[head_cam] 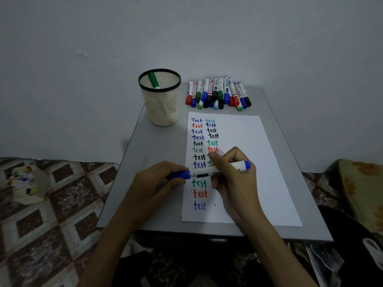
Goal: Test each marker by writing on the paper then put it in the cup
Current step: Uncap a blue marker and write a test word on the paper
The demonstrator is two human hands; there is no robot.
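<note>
I hold a blue marker (219,170) level over the paper (244,162), its length running from nine o'clock to three o'clock. My right hand (232,172) wraps the white barrel, thumb on top, fingers curled beneath, with the blue butt end poking out at three o'clock. My left hand (157,179) pinches the blue cap (180,175) at the nine o'clock end, fingers closed round it; the cap meets the barrel, and I cannot tell whether it is fully seated. Both forearms come in from six o'clock.

The paper lies on the desk (157,146) under my hands, two columns of "test" written on it in blue, red, black and green.

At eleven o'clock from the marker stands the cup (161,104), cream with slotted walls and a black rim. One green marker (153,80) leans inside it against the far left wall.

At twelve o'clock, beyond the paper's top edge, a pile of markers (217,94) lies side by side, caps toward me.
</note>
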